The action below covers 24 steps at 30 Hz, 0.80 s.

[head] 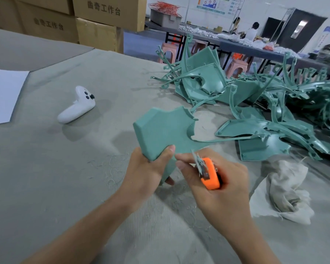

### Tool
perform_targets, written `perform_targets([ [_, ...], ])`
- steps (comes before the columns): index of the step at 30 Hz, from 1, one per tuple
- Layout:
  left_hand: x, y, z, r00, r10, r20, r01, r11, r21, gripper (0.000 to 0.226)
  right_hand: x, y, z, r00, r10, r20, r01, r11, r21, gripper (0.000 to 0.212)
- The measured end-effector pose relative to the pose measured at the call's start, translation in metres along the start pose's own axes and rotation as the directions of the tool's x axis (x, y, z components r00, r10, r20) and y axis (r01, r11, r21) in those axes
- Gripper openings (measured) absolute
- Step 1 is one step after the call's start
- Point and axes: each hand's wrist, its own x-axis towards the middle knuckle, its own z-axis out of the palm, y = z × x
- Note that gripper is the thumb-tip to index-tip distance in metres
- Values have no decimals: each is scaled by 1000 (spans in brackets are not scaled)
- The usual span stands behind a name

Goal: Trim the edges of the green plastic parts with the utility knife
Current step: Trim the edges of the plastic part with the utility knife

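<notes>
Head view: orange pieces point(165, 7) atop grey bin point(163, 20)

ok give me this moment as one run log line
phase: edge trim | left hand: holds green part, raised | right hand: grips orange utility knife, blade by part's near edge | pile of green parts: far right

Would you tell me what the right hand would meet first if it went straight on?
Probably the lower edge of the green part, beside the left hand; the knife points there, depth unclear.
</notes>
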Motion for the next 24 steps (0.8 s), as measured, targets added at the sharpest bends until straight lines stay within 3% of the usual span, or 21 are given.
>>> perform_targets([
  [1, 1, -1, 0, 1000, -23, -3, 23, 999, -34, 29, -1, 1, 0, 999, 18, -31, -19, 1000, -24, 8],
  [5, 2, 3, -2, 997, -73, 4, 73, 989, -131, 12, 3, -4, 2, 995, 87, -46, -90, 993, -71, 44],
  [11, 2, 5, -5, 994, -97, 50, 105, 976, -189, 19, 5, 1, 0, 929, 370, -24, -369, 915, -166, 58],
  [13, 2, 6, -5, 996, -76, 42, 82, 981, -176, 14, 7, 5, -3, 877, 480, -17, -480, 872, -95, 60],
  [17, 0, 8, -5, 998, -29, 51, 37, 987, -159, 17, 11, 12, -6, 746, 664, 49, -656, 720, 228, 67],
  [24, -1, 6, -3, 998, 56, 27, -53, 994, -94, 22, 12, 11, -9, 586, 739, 333, -773, 386, 502, 60],
])
